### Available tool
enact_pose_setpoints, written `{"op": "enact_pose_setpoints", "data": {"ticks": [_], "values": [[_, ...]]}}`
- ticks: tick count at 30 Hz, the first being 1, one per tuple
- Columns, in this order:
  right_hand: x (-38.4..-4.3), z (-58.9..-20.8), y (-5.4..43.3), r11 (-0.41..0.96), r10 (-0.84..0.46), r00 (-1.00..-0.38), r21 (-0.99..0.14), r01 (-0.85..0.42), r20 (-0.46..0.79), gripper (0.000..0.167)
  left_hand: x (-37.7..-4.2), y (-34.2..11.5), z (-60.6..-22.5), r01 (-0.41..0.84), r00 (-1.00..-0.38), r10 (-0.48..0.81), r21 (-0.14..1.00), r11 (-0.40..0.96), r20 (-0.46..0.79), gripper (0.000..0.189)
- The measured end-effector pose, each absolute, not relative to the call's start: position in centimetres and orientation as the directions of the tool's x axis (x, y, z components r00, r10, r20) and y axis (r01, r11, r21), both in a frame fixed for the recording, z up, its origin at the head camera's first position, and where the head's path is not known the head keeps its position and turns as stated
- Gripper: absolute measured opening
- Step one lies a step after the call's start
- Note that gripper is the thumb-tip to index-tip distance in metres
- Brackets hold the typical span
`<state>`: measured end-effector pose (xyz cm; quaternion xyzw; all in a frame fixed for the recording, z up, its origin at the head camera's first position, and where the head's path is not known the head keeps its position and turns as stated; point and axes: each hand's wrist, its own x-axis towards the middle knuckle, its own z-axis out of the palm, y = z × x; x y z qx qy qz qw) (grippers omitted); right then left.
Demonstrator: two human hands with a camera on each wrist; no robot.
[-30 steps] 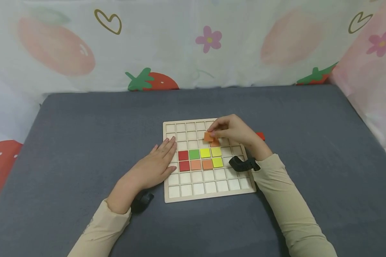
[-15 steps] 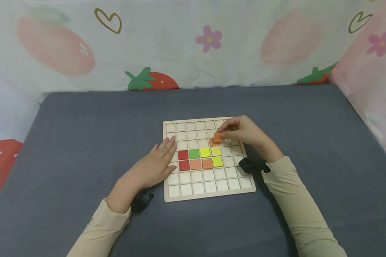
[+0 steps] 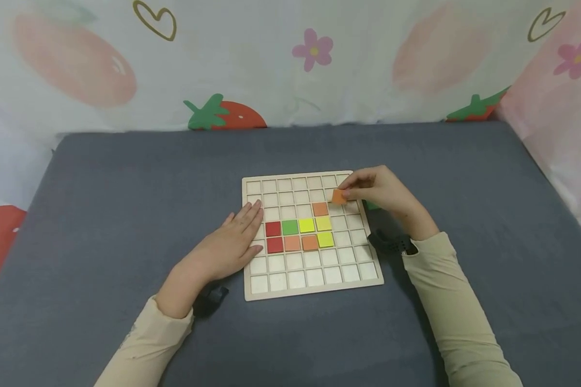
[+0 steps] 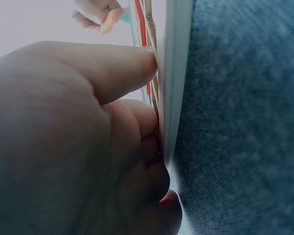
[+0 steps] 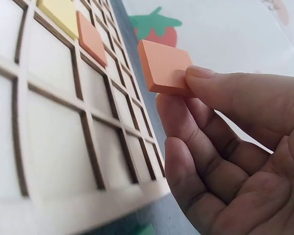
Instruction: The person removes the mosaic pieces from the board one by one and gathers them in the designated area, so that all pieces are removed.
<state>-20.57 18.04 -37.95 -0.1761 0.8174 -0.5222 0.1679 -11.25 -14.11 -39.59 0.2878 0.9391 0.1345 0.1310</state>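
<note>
A wooden grid board [image 3: 314, 291] lies on the table with coloured square tiles set in some cells. My left hand [image 3: 225, 247] rests on its left edge, fingers straight; in the left wrist view the thumb [image 4: 122, 68] touches the board's side [image 4: 174, 83]. Between thumb and fingers my right hand [image 3: 384, 193] pinches an orange tile [image 3: 339, 196], held above the board's upper right cells and apart from them. Seen from the right wrist, this orange tile [image 5: 166, 68] is tilted. Another orange tile [image 3: 320, 209] sits in the board, above a yellow tile [image 3: 323, 223].
Two red tiles [image 3: 273, 229], a green tile [image 3: 290, 227] and several yellow and orange ones fill middle cells. A green piece [image 3: 372, 205] shows beside the board, partly hidden under my right hand. Grey cloth [image 3: 126, 204] covers the table; a printed curtain [image 3: 358, 80] hangs behind.
With the orange tile pinched, my right hand has moved right, away from the tile set in the board. My left hand stays on the board's edge. The head view has shifted slightly.
</note>
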Motion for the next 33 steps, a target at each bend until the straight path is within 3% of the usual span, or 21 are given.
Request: {"op": "enact_pose_setpoints", "data": {"ticks": [33], "values": [[-20.6,-37.1,20.9,0.424,-0.385,-0.917,-0.903,-0.073,-0.107,0.024,-11.2,-14.0,-39.6,0.500,-0.807,0.567,0.320,0.805,-0.165,0.067]]}}
